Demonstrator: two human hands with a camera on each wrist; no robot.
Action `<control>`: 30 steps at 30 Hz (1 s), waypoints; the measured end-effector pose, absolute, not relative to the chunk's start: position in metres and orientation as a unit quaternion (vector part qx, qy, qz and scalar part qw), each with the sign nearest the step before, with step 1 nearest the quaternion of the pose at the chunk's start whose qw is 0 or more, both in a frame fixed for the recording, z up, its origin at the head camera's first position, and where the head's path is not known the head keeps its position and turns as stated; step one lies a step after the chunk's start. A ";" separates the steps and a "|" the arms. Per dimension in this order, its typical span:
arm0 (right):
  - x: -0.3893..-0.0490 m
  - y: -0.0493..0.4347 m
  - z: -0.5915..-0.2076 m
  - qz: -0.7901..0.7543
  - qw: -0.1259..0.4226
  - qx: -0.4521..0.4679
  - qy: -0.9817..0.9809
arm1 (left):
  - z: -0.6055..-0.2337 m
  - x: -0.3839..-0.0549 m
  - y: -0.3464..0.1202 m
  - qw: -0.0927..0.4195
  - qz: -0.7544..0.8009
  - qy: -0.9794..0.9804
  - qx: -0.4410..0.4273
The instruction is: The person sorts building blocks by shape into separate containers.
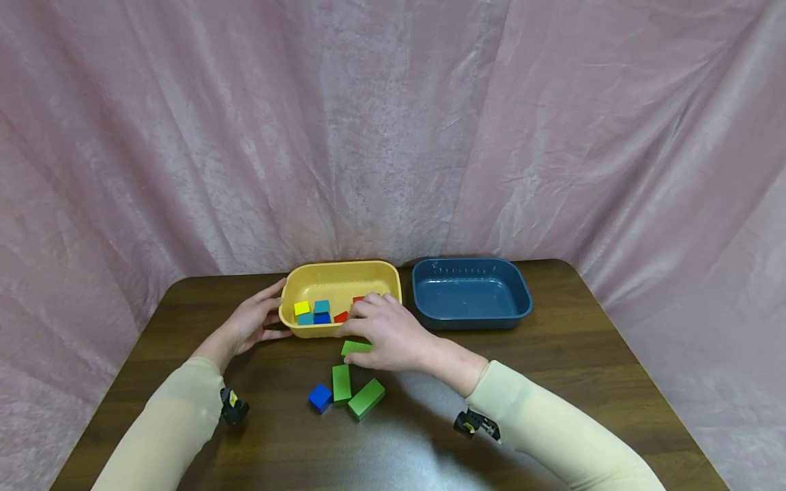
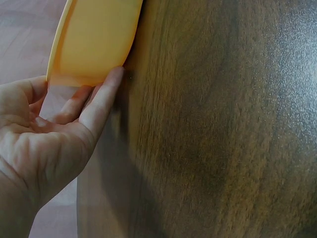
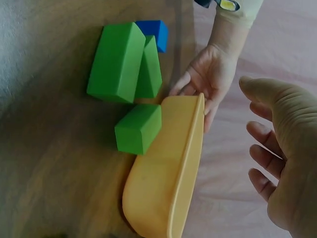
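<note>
My left hand (image 1: 250, 322) holds the left end of a yellow tub (image 1: 344, 271), its thumb and fingers spread around the end wall. In the tub lie a yellow block (image 1: 301, 308), blue blocks (image 1: 322, 307) and red pieces (image 1: 340, 317). Over the tub's front right part hovers my right hand (image 1: 393, 335); the right wrist view shows its fingers (image 3: 266, 163) loosely bent with nothing between them. Below it on the table are three green blocks (image 1: 341, 384), one near the tub's front wall and partly covered by the hand. A blue cube (image 1: 320, 398) lies beside them.
To the right of the yellow tub stands a dark blue tub (image 1: 471, 294) with nothing visible inside. Both are at the back edge of the brown wooden table (image 1: 583, 382). Behind it hangs a pink curtain (image 1: 393, 136).
</note>
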State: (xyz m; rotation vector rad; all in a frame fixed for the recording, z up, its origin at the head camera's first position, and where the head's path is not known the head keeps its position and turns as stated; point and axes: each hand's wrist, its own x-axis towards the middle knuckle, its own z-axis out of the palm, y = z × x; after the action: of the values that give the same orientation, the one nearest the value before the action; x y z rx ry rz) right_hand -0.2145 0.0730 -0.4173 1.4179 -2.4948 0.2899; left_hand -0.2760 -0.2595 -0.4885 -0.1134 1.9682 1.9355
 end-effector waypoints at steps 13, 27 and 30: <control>-0.201 0.056 -0.435 0.094 0.050 0.510 -0.853 | -0.488 -0.275 -0.260 0.187 0.684 0.704 -0.041; -0.200 0.039 -0.450 0.053 0.017 0.516 -0.855 | -0.489 -0.276 -0.260 0.187 0.685 0.703 -0.046; -0.201 0.035 -0.453 0.042 0.008 0.516 -0.855 | -0.489 -0.277 -0.260 0.188 0.684 0.703 -0.045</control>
State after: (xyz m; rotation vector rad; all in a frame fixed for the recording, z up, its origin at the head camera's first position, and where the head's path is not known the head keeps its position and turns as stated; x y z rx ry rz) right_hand -0.2008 0.0353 -0.4533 1.6138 -2.6731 0.1318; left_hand -0.2765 -0.2597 -0.4888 -0.1273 1.9786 1.9250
